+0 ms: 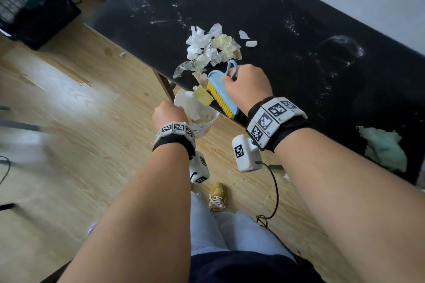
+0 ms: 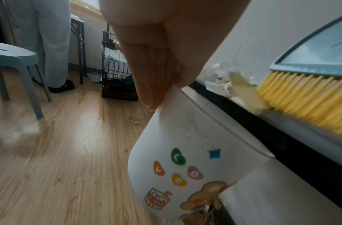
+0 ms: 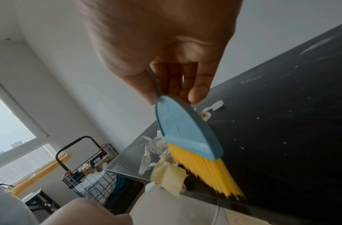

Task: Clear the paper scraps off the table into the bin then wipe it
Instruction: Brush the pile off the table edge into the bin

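A yellowish scrap (image 1: 203,96) hangs at the table (image 1: 299,29) edge, directly above the bin (image 1: 208,121) that the left hand (image 1: 169,114) pinches by its rim. The brush (image 1: 222,91), gripped by the right hand (image 1: 246,85), touches the scrap's right side; the heap of paper scraps (image 1: 211,49) lies farther in, probably loose.

- Hand brush (image 1: 222,91): one, blue back, yellow bristles, held in the right hand (image 1: 247,85).
- White bin (image 1: 202,119): one, held in the left hand (image 1: 169,114).
- Paper scraps (image 1: 211,49): one loose pile beyond the right hand; individual pieces too many to count.
- Green cloth (image 1: 386,150): one, right of the right forearm.
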